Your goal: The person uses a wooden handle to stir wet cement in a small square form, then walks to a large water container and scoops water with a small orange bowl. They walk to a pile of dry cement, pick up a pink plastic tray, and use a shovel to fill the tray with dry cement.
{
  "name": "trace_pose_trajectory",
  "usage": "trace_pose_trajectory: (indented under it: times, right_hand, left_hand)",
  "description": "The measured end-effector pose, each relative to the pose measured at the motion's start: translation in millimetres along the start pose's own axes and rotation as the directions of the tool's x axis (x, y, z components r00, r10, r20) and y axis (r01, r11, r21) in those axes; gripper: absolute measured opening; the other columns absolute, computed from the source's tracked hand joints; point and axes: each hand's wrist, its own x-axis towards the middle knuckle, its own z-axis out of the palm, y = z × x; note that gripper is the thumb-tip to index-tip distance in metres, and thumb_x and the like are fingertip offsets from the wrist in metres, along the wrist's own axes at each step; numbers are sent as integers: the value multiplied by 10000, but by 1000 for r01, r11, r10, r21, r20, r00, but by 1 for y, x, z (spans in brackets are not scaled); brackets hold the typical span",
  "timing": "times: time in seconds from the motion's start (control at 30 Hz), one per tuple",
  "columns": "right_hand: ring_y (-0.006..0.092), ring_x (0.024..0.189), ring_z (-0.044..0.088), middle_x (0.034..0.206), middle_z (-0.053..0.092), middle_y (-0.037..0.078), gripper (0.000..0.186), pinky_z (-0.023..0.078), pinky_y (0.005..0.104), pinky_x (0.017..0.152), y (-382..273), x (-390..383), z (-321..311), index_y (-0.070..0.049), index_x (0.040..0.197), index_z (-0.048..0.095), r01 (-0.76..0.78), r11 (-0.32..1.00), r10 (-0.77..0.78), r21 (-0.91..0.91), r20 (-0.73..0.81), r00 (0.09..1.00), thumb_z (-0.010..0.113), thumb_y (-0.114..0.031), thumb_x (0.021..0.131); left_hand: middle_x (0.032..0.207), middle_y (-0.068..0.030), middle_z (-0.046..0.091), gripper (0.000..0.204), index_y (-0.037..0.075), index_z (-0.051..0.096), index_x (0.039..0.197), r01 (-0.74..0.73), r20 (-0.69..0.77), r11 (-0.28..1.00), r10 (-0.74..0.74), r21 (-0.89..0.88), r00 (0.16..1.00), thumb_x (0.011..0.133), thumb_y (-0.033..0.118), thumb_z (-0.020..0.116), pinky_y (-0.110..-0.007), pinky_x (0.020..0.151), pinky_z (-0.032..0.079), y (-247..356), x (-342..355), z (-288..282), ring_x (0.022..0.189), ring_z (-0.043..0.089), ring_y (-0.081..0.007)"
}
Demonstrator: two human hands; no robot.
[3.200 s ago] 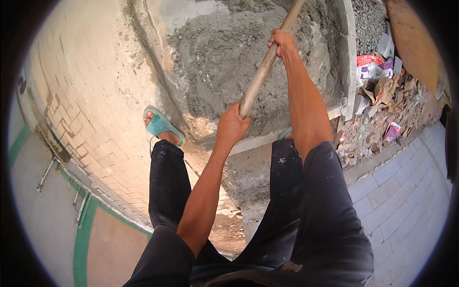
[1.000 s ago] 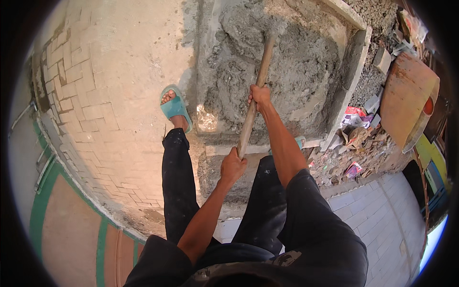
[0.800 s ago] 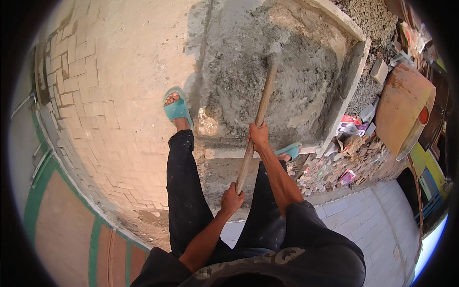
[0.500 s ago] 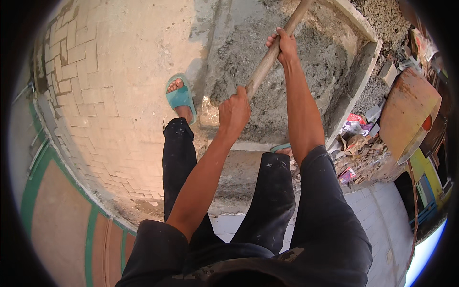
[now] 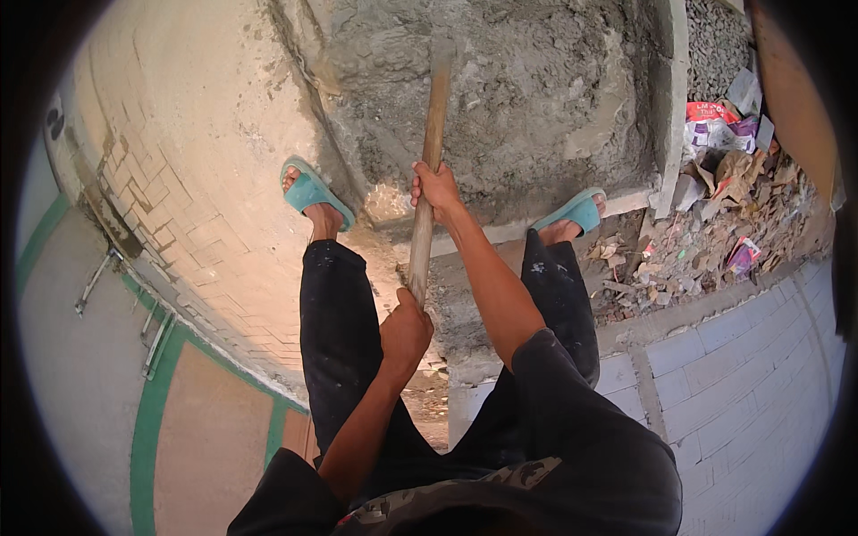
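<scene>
Both my hands are wrapped round a long wooden tool handle, which points away from me. My left hand closes on its near end, close to my body between my legs. Further along the shaft, my right hand grips it at about the middle. The handle's far end meets the wet grey mortar, and the tool's head cannot be made out there. The mortar lies spread in a shallow, straight-edged bed in front of my feet.
A raised concrete edge bounds the mortar on the right. Beyond it lie gravel, a torn printed bag and rubble. Brick paving spreads left. My sandalled feet stand apart at the near edge; white tiles lie lower right.
Both hands have drawn the handle back toward me, and my right hand now sits much nearer my body. The shaft, earlier slanting to the upper right, points almost straight ahead. The view has shifted.
</scene>
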Motion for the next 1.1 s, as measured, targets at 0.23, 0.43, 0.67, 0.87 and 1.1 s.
trace_pose_trajectory:
  times: [0.23,0.43,0.67,0.87,1.1]
  right_hand:
    - [127,457,511,655,506,26,226,456,312,381,22,-135,-169,-22,1003,451,-48,997,29,-64,-276,961,617,-158,936]
    - [144,475,545,663,532,50,210,472,307,393,-31,-131,-260,1,1001,467,136,981,-186,-142,-449,874,616,-123,920]
    - [203,583,608,732,563,105,182,552,379,467,-204,-47,-256,51,1005,468,455,881,-349,128,-471,810,578,-80,940]
    - [201,449,495,621,489,101,127,463,356,384,-104,27,-123,22,808,468,284,942,-176,177,-461,870,561,-28,880]
    - [143,479,474,669,466,43,152,468,330,414,74,-35,64,-74,917,408,322,815,-35,483,-513,858,556,-63,885]
  left_hand:
    - [719,-273,642,368,-12,411,1001,10,281,995,19,-99,959,837,192,669,-540,647,532,89,-125,89,681,664,-456]
    - [747,-286,635,366,2,435,1039,-192,277,953,254,-234,927,824,192,662,-546,670,526,124,-77,123,719,652,-483]
    - [879,-246,651,375,26,528,1094,-406,160,870,459,-280,874,789,224,620,-522,748,482,157,80,42,843,636,-455]
    - [853,-213,630,424,21,546,1134,-332,182,890,399,-313,899,778,229,646,-430,725,477,5,93,-32,775,622,-382]
    - [802,-132,647,267,97,535,950,-301,38,931,300,205,953,765,150,720,-451,689,522,-194,35,-157,769,659,-361]
